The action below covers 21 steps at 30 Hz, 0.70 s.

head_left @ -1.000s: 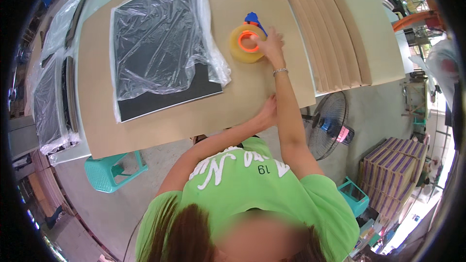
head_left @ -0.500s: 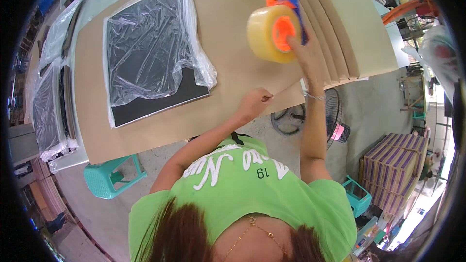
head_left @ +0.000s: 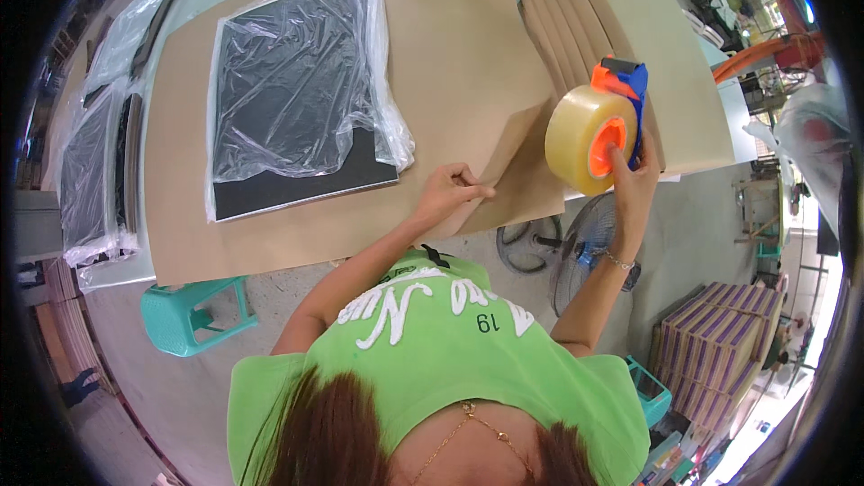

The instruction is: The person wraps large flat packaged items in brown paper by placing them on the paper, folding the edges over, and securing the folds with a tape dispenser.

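Observation:
My right hand [head_left: 633, 182] grips a blue and orange tape dispenser [head_left: 576, 137] loaded with a wide roll of clear, yellowish tape, raised near the table's right side. My left hand [head_left: 445, 196] is closed in a pinch on the near right edge of a large brown sheet [head_left: 450, 63]. That edge is bent up, and a crease runs from my fingers toward the far right. On the sheet's left part lies a flat black panel [head_left: 310, 189], mostly covered by wrinkled clear plastic film [head_left: 292, 81]. Its near edge shows uncovered.
A stack of thick brown boards [head_left: 630, 27] stands at the far right. More plastic-wrapped panels [head_left: 90, 180] lie to the left. Below are a teal stool [head_left: 184, 319], a floor fan [head_left: 585, 247] and a striped bundle [head_left: 715, 337].
My right hand has moved right and nearer with the tape dispenser. My left hand has shifted slightly left, and the brown sheet's near right edge now bends up at its fingers.

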{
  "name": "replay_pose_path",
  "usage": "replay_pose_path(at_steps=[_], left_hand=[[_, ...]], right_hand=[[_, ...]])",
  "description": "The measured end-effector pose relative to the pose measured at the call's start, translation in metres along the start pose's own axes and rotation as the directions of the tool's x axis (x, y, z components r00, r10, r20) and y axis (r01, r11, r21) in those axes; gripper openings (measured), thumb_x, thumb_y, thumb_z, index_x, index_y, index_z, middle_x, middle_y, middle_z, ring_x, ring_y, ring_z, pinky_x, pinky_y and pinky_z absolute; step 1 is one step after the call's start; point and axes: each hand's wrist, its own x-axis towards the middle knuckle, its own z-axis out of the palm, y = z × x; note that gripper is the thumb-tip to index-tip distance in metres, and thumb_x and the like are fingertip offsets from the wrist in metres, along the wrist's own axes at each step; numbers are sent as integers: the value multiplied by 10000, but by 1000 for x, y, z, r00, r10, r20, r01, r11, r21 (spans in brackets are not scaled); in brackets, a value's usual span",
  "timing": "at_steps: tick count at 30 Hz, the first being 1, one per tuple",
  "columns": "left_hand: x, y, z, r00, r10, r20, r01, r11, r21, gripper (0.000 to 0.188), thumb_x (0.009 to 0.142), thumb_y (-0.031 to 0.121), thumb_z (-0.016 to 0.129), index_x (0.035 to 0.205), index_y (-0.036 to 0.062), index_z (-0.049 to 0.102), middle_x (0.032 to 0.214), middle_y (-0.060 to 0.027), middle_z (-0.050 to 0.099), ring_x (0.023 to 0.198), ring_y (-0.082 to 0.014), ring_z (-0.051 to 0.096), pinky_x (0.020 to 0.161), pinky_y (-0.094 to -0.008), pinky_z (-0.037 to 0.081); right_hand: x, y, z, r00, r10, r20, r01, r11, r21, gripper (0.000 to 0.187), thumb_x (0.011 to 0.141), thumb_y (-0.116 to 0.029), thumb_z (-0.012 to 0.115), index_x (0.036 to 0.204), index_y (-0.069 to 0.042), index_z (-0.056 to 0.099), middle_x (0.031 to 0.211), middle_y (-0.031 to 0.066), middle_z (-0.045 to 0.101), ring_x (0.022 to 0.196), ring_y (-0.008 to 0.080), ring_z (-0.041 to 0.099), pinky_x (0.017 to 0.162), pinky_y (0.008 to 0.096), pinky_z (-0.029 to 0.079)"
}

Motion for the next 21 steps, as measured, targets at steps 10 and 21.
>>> replay_pose_path(at_steps=[10,21], left_hand=[[-60,-3,-66,875,21,-483,-71,994,-84,265,743,216,803,848,13,668,662,-1,599,586,-47,499,536,-206,405],[-89,-9,-40,919,375,-123,-304,872,383,166,767,149,710,852,55,602,757,-88,593,660,-239,593,589,-359,466]], right_hand=[[2,86,91,951,116,286,-63,980,-187,552,751,-168,691,1241,29,532,1137,249,607,1075,352,594,913,378,467],[119,-36,177,967,-47,251,31,997,67,829,887,-568,542,1365,82,351,1149,258,559,1063,338,576,931,421,440]])
